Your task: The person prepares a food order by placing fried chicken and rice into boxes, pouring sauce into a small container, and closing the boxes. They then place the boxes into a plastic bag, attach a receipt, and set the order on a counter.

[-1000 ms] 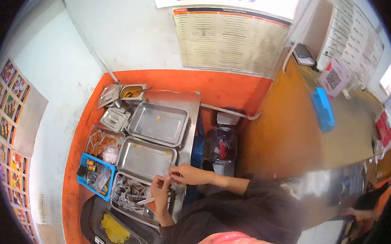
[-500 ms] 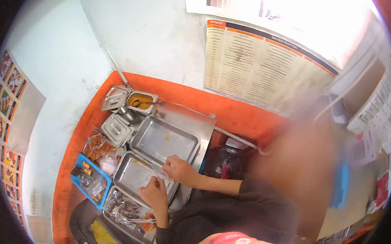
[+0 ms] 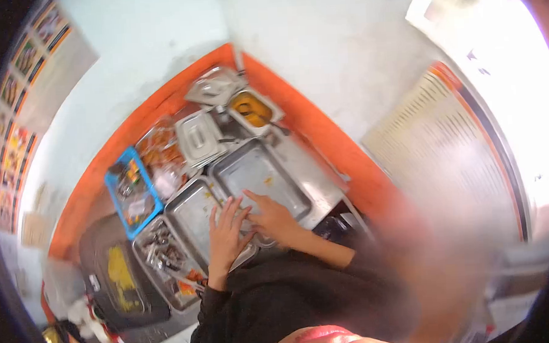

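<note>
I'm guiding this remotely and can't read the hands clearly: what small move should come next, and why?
Probably ease the right hand slightly away from the left hand: they are close together over the metal trays, and I cannot tell whether anything is held between their fingers.

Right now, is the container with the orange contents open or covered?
Open: the container shows its orange contents, with a utensil handle sticking out.

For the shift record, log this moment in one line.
left hand: open, over front tray | right hand: close beside left hand, grip unclear | back tray: yellow bits inside | blue basket: beside front tray
</note>
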`<action>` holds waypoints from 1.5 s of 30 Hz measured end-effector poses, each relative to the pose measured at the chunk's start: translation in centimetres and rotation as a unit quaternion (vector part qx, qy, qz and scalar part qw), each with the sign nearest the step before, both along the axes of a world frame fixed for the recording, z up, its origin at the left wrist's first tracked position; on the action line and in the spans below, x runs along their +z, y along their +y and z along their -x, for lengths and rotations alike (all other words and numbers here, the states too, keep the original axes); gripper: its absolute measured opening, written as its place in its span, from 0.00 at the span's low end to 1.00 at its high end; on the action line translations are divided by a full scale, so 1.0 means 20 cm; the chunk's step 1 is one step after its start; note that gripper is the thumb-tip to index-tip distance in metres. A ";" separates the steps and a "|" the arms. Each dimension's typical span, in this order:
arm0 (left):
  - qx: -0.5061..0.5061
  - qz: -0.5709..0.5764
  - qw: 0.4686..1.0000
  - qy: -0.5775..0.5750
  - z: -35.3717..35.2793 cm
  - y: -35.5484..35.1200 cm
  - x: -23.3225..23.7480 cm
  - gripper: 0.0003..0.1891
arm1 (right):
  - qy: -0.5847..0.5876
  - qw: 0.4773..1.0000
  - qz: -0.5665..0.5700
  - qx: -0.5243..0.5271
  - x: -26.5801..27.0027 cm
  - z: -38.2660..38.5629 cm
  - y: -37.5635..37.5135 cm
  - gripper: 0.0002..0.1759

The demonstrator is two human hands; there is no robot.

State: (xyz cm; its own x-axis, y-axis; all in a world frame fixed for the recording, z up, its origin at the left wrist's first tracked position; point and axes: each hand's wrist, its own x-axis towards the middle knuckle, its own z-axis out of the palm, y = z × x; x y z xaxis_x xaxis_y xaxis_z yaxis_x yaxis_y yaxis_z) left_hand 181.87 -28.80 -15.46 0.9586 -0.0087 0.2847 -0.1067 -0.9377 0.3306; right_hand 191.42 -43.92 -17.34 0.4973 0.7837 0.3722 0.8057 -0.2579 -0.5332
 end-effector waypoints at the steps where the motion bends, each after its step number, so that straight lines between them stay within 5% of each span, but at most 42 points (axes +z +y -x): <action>1: 0.027 -0.004 1.000 0.008 -0.01 0.03 0.00 0.36 | 0.008 1.000 -0.004 0.027 0.00 -0.04 0.02 0.21; 3: 0.056 0.078 0.995 0.012 -0.03 0.08 0.01 0.36 | 0.038 0.992 -0.112 0.046 0.03 -0.17 0.05 0.17; 5: 0.100 0.116 0.988 0.005 -0.02 0.14 0.03 0.36 | 0.059 0.987 -0.142 -0.047 0.09 -0.34 0.09 0.12; 7: 0.146 0.226 0.963 -0.022 0.00 0.19 0.04 0.38 | -0.054 0.973 -0.158 -0.162 0.06 -0.60 0.16 0.12; 9: 0.164 0.289 0.943 -0.024 -0.01 0.23 0.05 0.38 | -0.071 0.959 -0.041 -0.272 0.08 -0.81 0.18 0.13; 13: 0.166 0.396 0.902 -0.053 -0.06 0.26 0.05 0.38 | 0.017 0.941 0.061 -0.332 -0.12 -1.05 0.24 0.14; 19: 0.114 0.388 0.910 -0.096 -0.27 0.40 0.06 0.34 | 0.077 0.939 0.115 -0.315 -0.13 -1.09 0.24 0.10; 21: 0.119 0.366 0.916 -0.110 -0.37 0.45 0.10 0.33 | -0.058 0.936 0.126 -0.322 -0.08 -1.10 0.23 0.09; 25: 0.111 0.334 0.926 -0.137 -0.62 0.53 0.15 0.31 | -0.146 0.930 0.156 -0.299 -0.10 -1.14 0.24 0.09; 31: 0.112 0.338 0.926 -0.125 -0.95 0.50 0.15 0.31 | 0.012 0.970 0.020 -0.244 -0.23 -1.21 0.27 0.04; 36: 0.121 0.345 0.920 -0.140 -1.09 0.49 0.02 0.29 | 0.280 0.921 -0.198 -0.185 -0.28 -1.18 0.20 0.06; 45: 0.123 0.357 0.916 -0.135 -1.21 0.49 -0.11 0.28 | 0.380 0.862 -0.256 -0.216 -0.34 -1.03 0.09 0.06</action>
State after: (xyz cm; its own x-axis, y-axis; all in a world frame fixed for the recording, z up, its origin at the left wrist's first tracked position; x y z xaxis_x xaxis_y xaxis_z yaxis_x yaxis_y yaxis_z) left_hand 206.16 -19.05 -17.58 0.8007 0.4783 0.3607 -0.0900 -0.4992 0.8618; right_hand 212.01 -42.02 -24.10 0.9547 0.2929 0.0527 0.0614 -0.0208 -0.9979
